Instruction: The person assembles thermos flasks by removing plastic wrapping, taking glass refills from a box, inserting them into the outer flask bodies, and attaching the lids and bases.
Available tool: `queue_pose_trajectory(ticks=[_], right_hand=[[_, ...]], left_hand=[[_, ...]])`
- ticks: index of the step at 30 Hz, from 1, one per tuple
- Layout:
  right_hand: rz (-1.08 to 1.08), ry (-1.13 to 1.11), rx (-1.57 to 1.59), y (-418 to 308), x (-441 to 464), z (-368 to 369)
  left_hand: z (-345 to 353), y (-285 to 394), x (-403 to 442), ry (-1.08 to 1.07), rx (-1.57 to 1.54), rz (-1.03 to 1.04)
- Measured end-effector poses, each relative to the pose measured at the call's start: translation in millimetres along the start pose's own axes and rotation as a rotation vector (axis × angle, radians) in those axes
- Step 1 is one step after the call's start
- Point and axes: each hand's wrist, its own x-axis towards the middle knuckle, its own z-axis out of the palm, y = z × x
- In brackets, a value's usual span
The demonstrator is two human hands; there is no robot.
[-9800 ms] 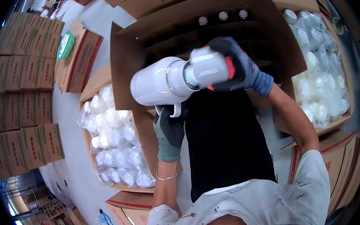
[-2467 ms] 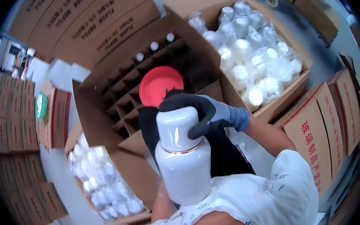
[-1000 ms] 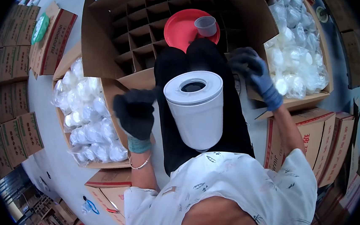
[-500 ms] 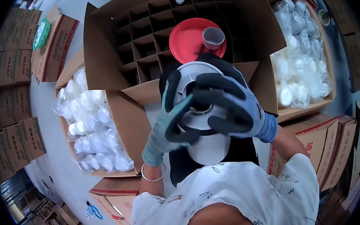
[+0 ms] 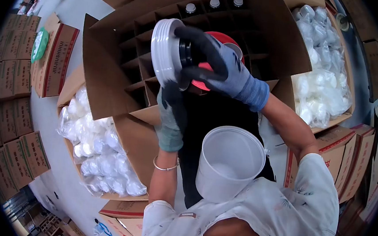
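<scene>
A wide white ribbed lid (image 5: 159, 51) with a black collar (image 5: 185, 53) at its centre is held tilted on edge over the divided carton. My right hand (image 5: 222, 67), in a grey-blue glove, has its fingers curled round the black collar. From below, my left hand (image 5: 171, 105), in a green-grey glove with dark fingers, supports the lid's lower rim; those fingers are partly hidden. In my lap stands an open white plastic tub (image 5: 203, 163), its inside showing. Behind my right hand is a red plate (image 5: 222, 36) with a small cup (image 5: 235, 50), mostly covered.
Several compartments fill the cardboard carton (image 5: 104, 67) ahead, where white-capped bottles (image 5: 214, 3) stand at the back. Cartons of bagged white pieces flank it on the left (image 5: 112, 161) and right (image 5: 320, 79). Stacked boxes (image 5: 13, 148) line the far left.
The lid has come off the tub and moved up and left with both hands, turning on edge. The tub's mouth now shows. My right hand now covers much of the red plate.
</scene>
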Motion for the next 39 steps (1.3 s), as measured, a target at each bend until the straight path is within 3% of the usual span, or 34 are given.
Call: queue_pose_trajectory(ticks=[1,3,4,5,6,7,9,10,12,13,15,18,21,24,27,30,34,35,36,37,39], right_hand=[[0.01,-0.004,-0.034,10.5,1.0,5.2],[0.392,0.113,0.769,43.2,-20.3,22.1],[0.29,-0.003,0.862,55.4,-21.1,14.2],[0.183,-0.123,0.954,69.1,-21.6,1.4],[0.529,-0.315,1.239,81.5,-19.8,-10.2],[0.66,-0.484,1.27,100.3,-21.3,-12.3],[0.832,-0.79,1.035,144.6,-17.6,-7.8],[0.931,-0.811,0.872,168.8,-11.7,-7.4],[1.179,-0.589,0.466,216.7,15.3,-15.0],[0.943,-0.346,0.07,246.2,12.5,-20.1],[0.84,-0.182,-0.585,368.7,-8.8,-13.2],[0.884,-0.332,-1.118,470.6,-40.7,8.1],[0.64,-0.107,-1.417,580.2,-96.5,37.2],[0.814,-0.067,-0.791,527.3,-91.2,11.1],[0.608,0.037,-0.981,508.1,-103.9,6.8],[0.604,0.116,-1.015,381.0,-52.1,-33.0],[0.391,0.36,-0.617,223.0,-23.2,-95.2],[0.393,0.383,-0.489,195.0,-27.1,-103.4],[0.532,0.584,0.065,172.1,-33.6,-96.8],[0.71,0.65,0.422,139.1,-35.2,-96.4],[0.685,0.736,0.815,123.2,-62.5,-92.4]], left_hand=[[8.7,8.8,6.3,0.035,-0.039,0.056],[18.5,23.0,19.4,-0.037,0.492,0.422],[7.6,12.3,26.6,-0.097,0.778,0.607],[-5.5,5.4,35.0,-0.216,0.814,0.686],[-19.2,-6.1,44.8,-0.32,0.805,0.67],[-27.6,-16.4,54.1,-0.426,0.791,0.656],[-29.5,-23.9,64.2,-0.542,0.877,0.619],[-28.6,-30.6,71.3,-0.475,0.848,0.605],[-29.5,-54.6,85.5,-0.351,0.924,0.527],[-32.9,-74.8,90.5,-0.307,1.047,0.484],[-35.2,-96.0,98.0,-0.434,1.215,0.444],[-29.1,-118.4,92.2,-0.576,1.273,0.322],[-22.6,-102.1,95.4,-0.552,1.258,0.266],[-30.3,-100.2,100.4,-0.372,1.132,0.285],[-27.2,-96.6,106.6,-0.302,0.95,0.246],[-10.5,-87.7,113.8,-0.281,0.841,0.25],[14.5,-78.3,122.9,-0.292,0.524,0.156],[24.8,-72.6,122.6,-0.257,0.366,0.07],[36.2,-64.5,119.9,-0.224,0.211,-0.013],[43.3,-55.6,116.7,-0.193,0.058,-0.093],[45.7,-36.2,105.4,-0.215,-0.007,-0.01]])
